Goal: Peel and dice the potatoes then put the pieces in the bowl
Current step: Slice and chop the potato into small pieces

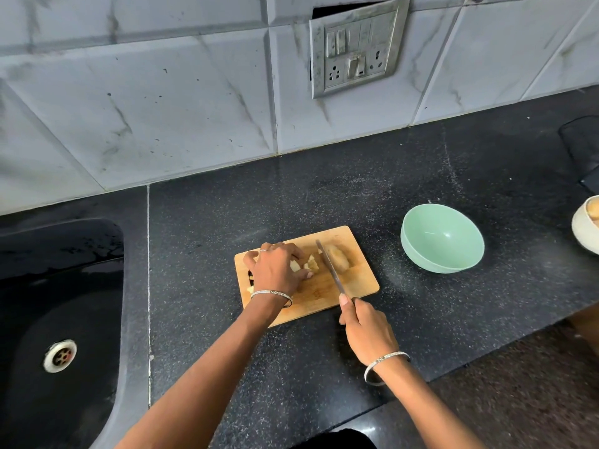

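Observation:
A wooden cutting board (356,283) lies on the black counter. On it sits a peeled potato half (338,257), right of the knife blade. Cut potato pieces (309,264) lie left of the blade, partly under my left hand (277,268), whose fingers curl over them and hold them down. My right hand (366,328) grips the handle of a knife (330,267), forefinger along its back; the blade points away across the board between the pieces and the half. An empty mint-green bowl (442,238) stands to the right of the board.
A black sink (61,303) with a metal drain fills the left side. A cream bowl (585,228) holding something pale sits at the right edge. A dark object (583,147) lies at the far right. The counter's front edge runs diagonally at the lower right.

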The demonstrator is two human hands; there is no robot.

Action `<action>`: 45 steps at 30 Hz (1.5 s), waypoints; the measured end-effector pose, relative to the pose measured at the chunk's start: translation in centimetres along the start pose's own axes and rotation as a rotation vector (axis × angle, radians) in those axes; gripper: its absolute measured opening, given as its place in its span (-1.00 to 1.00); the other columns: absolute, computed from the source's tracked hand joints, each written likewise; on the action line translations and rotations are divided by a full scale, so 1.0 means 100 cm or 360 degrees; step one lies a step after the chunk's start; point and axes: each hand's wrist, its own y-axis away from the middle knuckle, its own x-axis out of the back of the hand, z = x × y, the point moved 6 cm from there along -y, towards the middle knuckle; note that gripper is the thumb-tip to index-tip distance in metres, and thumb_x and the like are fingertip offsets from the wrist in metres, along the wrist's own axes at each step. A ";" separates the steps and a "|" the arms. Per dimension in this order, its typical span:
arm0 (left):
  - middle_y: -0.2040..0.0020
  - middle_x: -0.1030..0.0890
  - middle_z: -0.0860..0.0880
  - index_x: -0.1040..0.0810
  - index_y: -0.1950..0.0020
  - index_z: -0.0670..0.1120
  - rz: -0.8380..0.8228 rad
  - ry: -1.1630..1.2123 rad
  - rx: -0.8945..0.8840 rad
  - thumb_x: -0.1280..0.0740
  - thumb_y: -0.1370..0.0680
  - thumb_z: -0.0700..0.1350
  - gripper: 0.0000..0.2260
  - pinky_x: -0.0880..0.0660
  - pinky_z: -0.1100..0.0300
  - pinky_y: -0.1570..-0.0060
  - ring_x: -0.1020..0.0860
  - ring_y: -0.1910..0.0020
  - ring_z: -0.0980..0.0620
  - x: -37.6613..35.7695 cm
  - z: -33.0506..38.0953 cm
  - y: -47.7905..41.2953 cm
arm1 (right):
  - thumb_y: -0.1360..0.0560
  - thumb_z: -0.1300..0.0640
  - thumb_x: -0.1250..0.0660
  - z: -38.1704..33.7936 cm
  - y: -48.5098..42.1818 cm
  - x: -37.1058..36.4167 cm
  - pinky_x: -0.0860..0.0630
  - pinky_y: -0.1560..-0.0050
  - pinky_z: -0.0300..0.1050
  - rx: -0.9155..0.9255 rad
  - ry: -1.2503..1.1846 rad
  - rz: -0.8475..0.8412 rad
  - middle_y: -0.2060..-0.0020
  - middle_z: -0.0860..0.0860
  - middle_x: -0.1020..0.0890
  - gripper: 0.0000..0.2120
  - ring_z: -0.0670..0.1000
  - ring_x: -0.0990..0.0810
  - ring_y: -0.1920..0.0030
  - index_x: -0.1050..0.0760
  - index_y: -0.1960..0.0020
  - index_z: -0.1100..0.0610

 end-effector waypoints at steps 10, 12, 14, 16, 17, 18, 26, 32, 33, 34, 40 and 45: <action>0.18 -0.64 0.20 -0.56 0.01 0.11 0.0003 0.0009 -0.0053 -0.51 -0.37 0.07 -0.75 -0.14 -0.01 -0.16 -0.46 -0.14 0.09 -0.005 0.003 -0.001 | -0.65 -0.17 0.10 0.002 0.004 -0.018 -0.43 0.06 0.05 -0.0032 0.0230 -0.0036 0.08 0.13 -0.61 -0.57 0.22 -0.57 -0.02 -0.41 0.03 0.08; 0.19 -0.65 0.19 -0.57 0.02 0.10 0.0016 0.0032 -0.0035 -0.52 -0.36 0.08 -0.74 -0.12 0.01 -0.14 -0.47 -0.13 0.11 -0.006 0.002 -0.002 | -0.65 -0.16 0.10 0.000 0.007 -0.022 -0.46 0.06 0.06 -0.0018 0.0242 -0.0022 0.07 0.14 -0.61 -0.58 0.23 -0.58 -0.02 -0.40 0.02 0.08; 0.20 -0.65 0.18 -0.59 0.03 0.10 0.0026 0.0076 -0.0013 -0.53 -0.35 0.08 -0.74 -0.08 0.04 -0.12 -0.47 -0.12 0.12 -0.007 0.002 -0.002 | -0.65 -0.16 0.10 -0.003 0.009 -0.025 -0.44 0.09 0.05 -0.0015 0.0249 -0.0005 0.07 0.14 -0.62 -0.60 0.24 -0.58 -0.01 -0.38 0.03 0.08; 0.19 -0.65 0.18 -0.60 0.02 0.10 0.0031 0.0096 0.0004 -0.53 -0.35 0.07 -0.75 -0.06 0.06 -0.11 -0.47 -0.13 0.12 -0.007 0.002 -0.003 | -0.65 -0.15 0.09 -0.004 0.012 -0.026 -0.44 0.11 0.05 -0.0021 0.0264 0.0017 0.06 0.15 -0.62 -0.62 0.25 -0.59 0.00 -0.37 0.01 0.08; 0.19 -0.65 0.17 -0.60 0.01 0.10 0.0032 0.0091 0.0007 -0.52 -0.36 0.07 -0.75 -0.07 0.05 -0.12 -0.46 -0.13 0.12 -0.007 0.002 -0.002 | -0.65 -0.15 0.08 -0.004 0.013 -0.026 -0.45 0.12 0.05 -0.0025 0.0279 0.0032 0.05 0.15 -0.62 -0.62 0.26 -0.59 0.00 -0.37 0.00 0.09; 0.18 -0.66 0.17 -0.60 0.00 0.10 0.0031 0.0082 0.0007 -0.51 -0.37 0.07 -0.76 -0.08 0.04 -0.13 -0.46 -0.13 0.11 -0.007 0.002 -0.002 | -0.65 -0.14 0.08 -0.005 0.014 -0.025 -0.44 0.14 0.04 -0.0029 0.0302 0.0047 0.05 0.14 -0.62 -0.62 0.25 -0.60 0.00 -0.37 -0.01 0.09; 0.16 -0.66 0.18 -0.61 -0.03 0.14 0.0020 0.0010 -0.0014 -0.47 -0.42 0.11 -0.79 -0.15 -0.02 -0.15 -0.44 -0.14 0.08 -0.006 0.004 0.003 | -0.67 -0.10 0.09 -0.014 0.023 -0.016 -0.37 0.26 -0.03 0.0075 0.0720 0.0178 0.03 0.10 -0.66 -0.67 0.19 -0.65 -0.01 -0.33 -0.12 0.09; 0.13 -0.66 0.18 -0.61 -0.05 0.13 0.0005 -0.0018 -0.0013 -0.49 -0.39 0.14 -0.72 -0.15 -0.01 -0.15 -0.44 -0.16 0.07 -0.005 0.005 0.002 | -0.66 -0.12 0.06 -0.007 0.018 -0.010 -0.35 0.22 0.00 0.0022 0.0534 0.0080 0.03 0.13 -0.63 -0.65 0.24 -0.61 -0.02 -0.37 -0.08 0.10; 0.13 -0.66 0.18 -0.60 -0.06 0.14 -0.0006 -0.0028 -0.0013 -0.50 -0.37 0.15 -0.70 -0.15 -0.02 -0.14 -0.43 -0.16 0.06 -0.004 0.006 0.002 | -0.66 -0.12 0.06 -0.005 0.015 -0.010 -0.37 0.19 0.02 0.0017 0.0463 0.0046 0.03 0.13 -0.62 -0.64 0.25 -0.59 -0.02 -0.38 -0.06 0.09; 0.12 -0.65 0.19 -0.60 -0.06 0.14 -0.0016 -0.0039 -0.0011 -0.50 -0.36 0.15 -0.69 -0.16 -0.02 -0.14 -0.43 -0.16 0.06 -0.004 0.006 0.001 | -0.65 -0.13 0.06 -0.003 0.011 -0.009 -0.40 0.15 0.04 0.0016 0.0414 0.0014 0.03 0.13 -0.62 -0.64 0.24 -0.58 -0.03 -0.39 -0.05 0.08; 0.02 -0.60 0.15 -0.60 -0.02 0.14 -0.0108 -0.0173 -0.0018 -0.50 -0.35 0.19 -0.69 -0.20 -0.04 -0.08 -0.43 -0.14 0.00 -0.004 0.009 -0.001 | -0.64 -0.18 0.06 0.002 -0.006 -0.005 -0.37 0.08 0.02 -0.0068 0.0291 -0.0122 0.03 0.14 -0.59 -0.59 0.24 -0.56 -0.03 -0.42 0.03 0.07; 0.03 -0.60 0.13 -0.63 -0.01 0.13 -0.0135 -0.0178 -0.0065 -0.49 -0.37 0.15 -0.74 -0.19 -0.02 -0.03 -0.45 -0.12 -0.02 -0.005 0.010 -0.005 | -0.64 -0.18 0.02 0.004 -0.004 0.000 -0.48 -0.03 0.04 -0.0030 0.0154 -0.0158 0.12 0.07 -0.63 -0.53 0.17 -0.57 0.02 -0.52 0.05 0.11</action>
